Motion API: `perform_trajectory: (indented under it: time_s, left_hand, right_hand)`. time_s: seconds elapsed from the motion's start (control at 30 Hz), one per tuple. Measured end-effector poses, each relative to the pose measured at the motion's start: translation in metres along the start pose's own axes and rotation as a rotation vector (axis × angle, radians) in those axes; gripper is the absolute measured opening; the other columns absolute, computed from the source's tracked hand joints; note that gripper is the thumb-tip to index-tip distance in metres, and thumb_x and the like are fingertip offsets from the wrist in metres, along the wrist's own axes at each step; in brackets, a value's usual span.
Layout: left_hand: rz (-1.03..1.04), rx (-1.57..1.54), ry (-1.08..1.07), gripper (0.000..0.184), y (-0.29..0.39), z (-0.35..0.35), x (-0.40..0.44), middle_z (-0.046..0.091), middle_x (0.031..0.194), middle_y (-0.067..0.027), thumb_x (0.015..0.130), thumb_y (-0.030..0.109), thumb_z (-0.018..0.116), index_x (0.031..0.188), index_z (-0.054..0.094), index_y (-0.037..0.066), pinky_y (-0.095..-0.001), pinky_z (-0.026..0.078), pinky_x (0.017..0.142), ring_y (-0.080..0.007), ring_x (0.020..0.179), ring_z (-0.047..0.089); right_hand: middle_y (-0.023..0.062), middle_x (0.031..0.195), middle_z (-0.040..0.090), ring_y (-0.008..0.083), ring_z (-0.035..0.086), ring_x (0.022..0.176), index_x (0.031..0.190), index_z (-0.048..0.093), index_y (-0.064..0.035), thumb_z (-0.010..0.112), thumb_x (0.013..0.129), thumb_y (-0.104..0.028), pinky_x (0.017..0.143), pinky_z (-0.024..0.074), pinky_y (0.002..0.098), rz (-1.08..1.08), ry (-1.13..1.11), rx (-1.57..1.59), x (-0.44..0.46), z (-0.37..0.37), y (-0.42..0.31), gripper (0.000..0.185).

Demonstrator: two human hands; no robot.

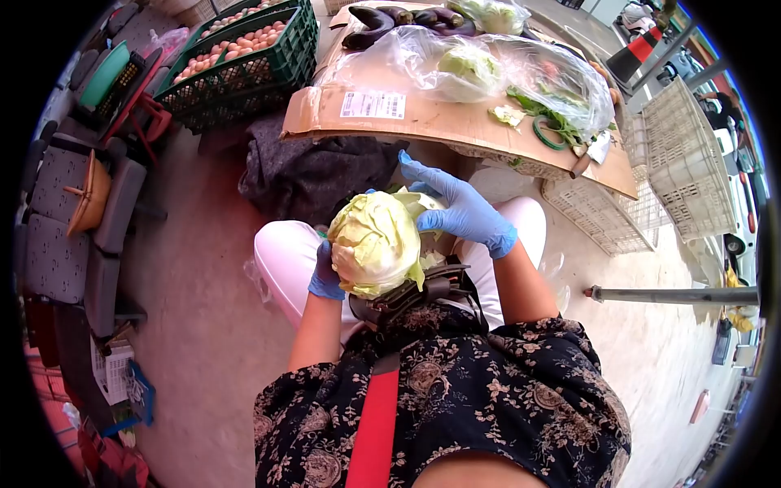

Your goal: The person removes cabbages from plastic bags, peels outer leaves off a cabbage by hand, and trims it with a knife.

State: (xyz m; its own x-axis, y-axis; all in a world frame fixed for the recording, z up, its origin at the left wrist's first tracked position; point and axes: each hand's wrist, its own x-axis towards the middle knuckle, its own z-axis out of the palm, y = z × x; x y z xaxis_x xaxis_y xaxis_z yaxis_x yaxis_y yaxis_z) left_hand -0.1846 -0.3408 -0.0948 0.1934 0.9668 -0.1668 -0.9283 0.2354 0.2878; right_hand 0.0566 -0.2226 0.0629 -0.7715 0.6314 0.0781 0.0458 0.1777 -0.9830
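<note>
A pale green cabbage (373, 244) with loose, ragged outer leaves is held above my lap. My left hand (326, 275), in a blue glove, is closed around its left side, with part of the fingers hidden behind it. My right hand (465, 210), also gloved in blue, is at the cabbage's upper right. Its fingers are stretched out and spread, and the thumb is against or just beside an outer leaf. Below the cabbage lies a dark waist bag (423, 291). Some leaf pieces show beneath the right hand.
Ahead, a cardboard-topped table (455, 118) bears eggplants (370, 28), bagged cabbage (472, 65), green tape (549, 132) and a knife (590, 154). Egg crates (236, 69) stand at left, above a dark cloth (317, 167). White crates (683, 154) and a metal pole (675, 296) are at right.
</note>
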Motion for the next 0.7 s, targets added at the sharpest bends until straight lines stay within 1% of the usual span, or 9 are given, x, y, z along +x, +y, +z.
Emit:
perform_trajectory:
  time_s: [0.03,0.2,0.23,0.3,0.4,0.5,0.57,0.6,0.7]
  left_hand:
    - [0.011,0.002,-0.005,0.060,0.000,0.004,0.000,0.039,0.145,-0.0133,0.096,0.041,0.039,0.144,0.032,0.005,-0.0455,0.036,0.109,-0.0297,0.130,0.043]
    - [0.108,0.128,-0.024,0.066,-0.004,0.016,0.000,0.046,0.139,-0.0149,0.091,0.048,0.046,0.141,0.037,0.005,-0.0469,0.038,0.106,-0.0316,0.124,0.048]
    - [0.132,0.176,-0.022,0.070,-0.005,0.016,-0.002,0.048,0.137,-0.0157,0.089,0.051,0.051,0.140,0.039,0.005,-0.0473,0.039,0.106,-0.0323,0.122,0.050]
    - [0.153,0.180,-0.164,0.069,0.000,0.000,-0.002,0.048,0.137,-0.0158,0.090,0.051,0.047,0.140,0.039,0.004,-0.0470,0.039,0.106,-0.0324,0.123,0.050]
    - [0.101,0.111,-0.227,0.069,0.006,-0.011,0.001,0.048,0.137,-0.0158,0.091,0.053,0.042,0.140,0.039,0.004,-0.0473,0.038,0.106,-0.0324,0.123,0.050]
    - [0.076,0.136,-0.171,0.072,0.005,-0.002,0.005,0.048,0.137,-0.0154,0.090,0.055,0.041,0.140,0.038,0.004,-0.0481,0.037,0.107,-0.0324,0.123,0.050]
    - [0.031,0.154,-0.178,0.072,0.006,-0.008,0.012,0.048,0.137,-0.0153,0.090,0.056,0.042,0.140,0.038,0.004,-0.0487,0.037,0.107,-0.0325,0.124,0.049]
    - [0.013,0.220,-0.004,0.075,0.003,0.001,0.014,0.047,0.138,-0.0156,0.088,0.058,0.045,0.140,0.038,0.005,-0.0499,0.036,0.108,-0.0329,0.125,0.048]
    - [0.003,0.177,-0.162,0.078,0.000,0.004,0.017,0.046,0.139,-0.0157,0.086,0.059,0.050,0.141,0.037,0.005,-0.0506,0.036,0.107,-0.0330,0.125,0.048]
  right_hand:
    - [0.0073,0.116,0.064,0.0118,0.060,0.092,0.142,0.042,-0.0120,0.072,0.085,-0.021,0.083,0.0499,0.0285,0.093,0.052,-0.008,0.003,0.008,0.003,0.065]
    - [0.0029,0.103,0.069,0.0039,0.056,0.069,0.119,0.060,-0.0039,0.056,0.095,-0.012,0.060,0.0495,0.0216,0.238,0.464,0.428,0.014,0.014,0.029,0.025]
    - [0.0040,0.105,0.068,0.0070,0.060,0.072,0.106,0.061,-0.0023,0.054,0.096,-0.012,0.065,0.0508,0.0232,0.162,0.580,0.563,0.017,0.007,0.035,0.016]
    - [0.0128,0.119,0.063,0.0181,0.062,0.095,0.120,0.058,-0.0031,0.063,0.092,-0.022,0.082,0.0505,0.0308,0.047,0.368,0.386,0.012,-0.002,0.033,0.034]
    - [0.0209,0.135,0.050,0.0304,0.051,0.121,0.134,0.051,-0.0111,0.076,0.079,-0.030,0.099,0.0413,0.0394,-0.251,0.158,-0.512,0.000,-0.007,0.009,0.063]
    - [0.0250,0.143,0.039,0.0357,0.039,0.132,0.141,0.046,-0.0215,0.083,0.065,-0.034,0.106,0.0336,0.0410,-0.299,0.115,-0.670,-0.008,-0.004,-0.032,0.085]
    - [0.0213,0.144,0.041,0.0358,0.044,0.127,0.134,0.053,-0.0211,0.081,0.066,-0.031,0.103,0.0360,0.0403,-0.351,0.000,-0.533,-0.003,0.003,-0.036,0.075]
    - [0.0204,0.144,0.040,0.0350,0.042,0.129,0.133,0.055,-0.0188,0.079,0.067,-0.032,0.104,0.0351,0.0408,-0.335,-0.080,-0.464,-0.001,0.003,-0.033,0.072]
    - [0.0197,0.134,0.051,0.0369,0.054,0.113,0.127,0.060,-0.0175,0.074,0.071,-0.025,0.093,0.0431,0.0408,-0.447,-0.105,-0.392,0.008,0.005,-0.021,0.058]
